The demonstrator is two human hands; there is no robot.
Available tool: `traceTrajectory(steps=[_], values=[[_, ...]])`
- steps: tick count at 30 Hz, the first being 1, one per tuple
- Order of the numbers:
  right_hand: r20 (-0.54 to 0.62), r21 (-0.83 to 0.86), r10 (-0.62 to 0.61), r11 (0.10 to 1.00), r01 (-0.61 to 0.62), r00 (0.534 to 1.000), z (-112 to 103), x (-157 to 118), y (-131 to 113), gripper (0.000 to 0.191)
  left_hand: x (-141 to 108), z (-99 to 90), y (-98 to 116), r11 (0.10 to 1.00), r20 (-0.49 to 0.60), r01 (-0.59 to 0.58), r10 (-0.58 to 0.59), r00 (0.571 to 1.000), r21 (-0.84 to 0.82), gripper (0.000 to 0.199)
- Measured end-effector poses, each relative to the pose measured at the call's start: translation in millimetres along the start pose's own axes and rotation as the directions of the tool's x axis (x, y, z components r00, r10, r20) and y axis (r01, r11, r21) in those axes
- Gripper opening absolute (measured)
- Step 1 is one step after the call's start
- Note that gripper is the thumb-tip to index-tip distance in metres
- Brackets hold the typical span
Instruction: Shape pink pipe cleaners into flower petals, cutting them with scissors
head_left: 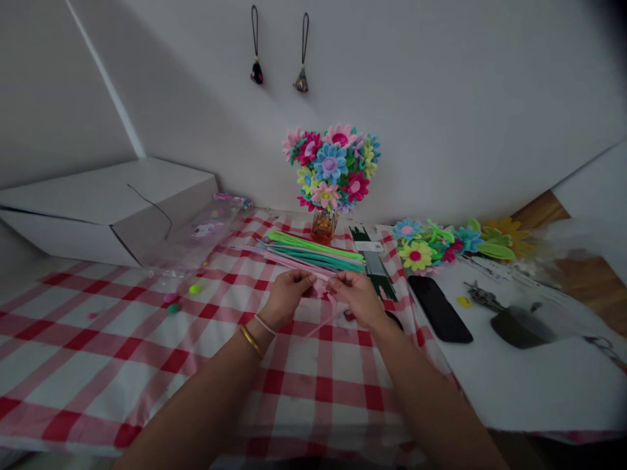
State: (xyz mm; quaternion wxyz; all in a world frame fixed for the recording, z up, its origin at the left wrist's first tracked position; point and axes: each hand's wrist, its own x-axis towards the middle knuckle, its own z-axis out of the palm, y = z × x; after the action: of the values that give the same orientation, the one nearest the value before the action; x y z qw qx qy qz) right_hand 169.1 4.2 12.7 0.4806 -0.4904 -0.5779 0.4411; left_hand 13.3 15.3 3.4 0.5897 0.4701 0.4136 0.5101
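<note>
My left hand (290,295) and my right hand (356,295) are close together over the checked tablecloth, each pinching a part of a pink pipe-cleaner piece (321,287). One pink strand of it trails down to the lower left from between the hands. Just beyond my fingers lies a bundle of pipe cleaners (313,251) in green, teal and pink. A glass vase (324,225) holding a bouquet of fuzzy flowers (333,166) stands behind the bundle.
A white box (161,196) and a clear plastic bag (206,228) are at the left, with small pompoms (194,288) nearby. A black phone (439,308), loose fuzzy flowers (415,254), a dark green roll (522,326) and scissors (603,344) lie at the right.
</note>
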Motion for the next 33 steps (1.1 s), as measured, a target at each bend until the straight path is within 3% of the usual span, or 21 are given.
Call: traceTrajectory(steps=[4, 9, 11, 14, 17, 25, 29, 33], values=[[0.103, 0.072, 0.003, 0.997, -0.01, 0.995, 16, -5, 6, 0.015, -1, 2.4, 3, 0.997, -0.089, -0.07, 0.073, 0.993, 0.03, 0.021], [0.081, 0.221, 0.08, 0.971, -0.096, 0.993, 29, -9, 6, 0.016, -4, 8.0, 3, 0.989, -0.135, -0.129, 0.138, 0.981, 0.074, 0.018], [0.079, 0.231, 0.084, 0.968, -0.1, 0.993, 27, -9, 5, 0.016, -4, 7.4, 3, 0.992, -0.099, -0.126, 0.128, 0.987, 0.028, 0.017], [0.116, 0.238, 0.079, 0.966, -0.105, 0.99, 20, -8, 2, 0.014, -3, 2.3, 5, 0.994, 0.054, -0.078, 0.082, 0.995, -0.075, 0.025], [0.17, 0.223, 0.117, 0.963, -0.154, 0.979, 12, -7, -2, 0.012, -4, -3.3, 11, 0.998, 0.159, -0.017, 0.027, 0.987, -0.063, 0.033], [0.149, 0.205, 0.116, 0.968, -0.146, 0.982, 6, -7, -11, 0.009, -9, 1.9, 15, 0.999, 0.016, -0.029, 0.029, 0.999, -0.033, 0.02], [0.164, 0.16, 0.123, 0.976, -0.149, 0.979, 4, -7, -14, 0.008, -7, -4.1, 14, 0.998, 0.146, 0.057, -0.054, 0.988, -0.02, 0.02], [0.221, 0.067, 0.123, 0.988, -0.14, 0.968, 1, -9, -15, 0.006, -5, -13.6, 14, 0.975, 0.27, 0.1, -0.152, 0.951, 0.198, 0.021]])
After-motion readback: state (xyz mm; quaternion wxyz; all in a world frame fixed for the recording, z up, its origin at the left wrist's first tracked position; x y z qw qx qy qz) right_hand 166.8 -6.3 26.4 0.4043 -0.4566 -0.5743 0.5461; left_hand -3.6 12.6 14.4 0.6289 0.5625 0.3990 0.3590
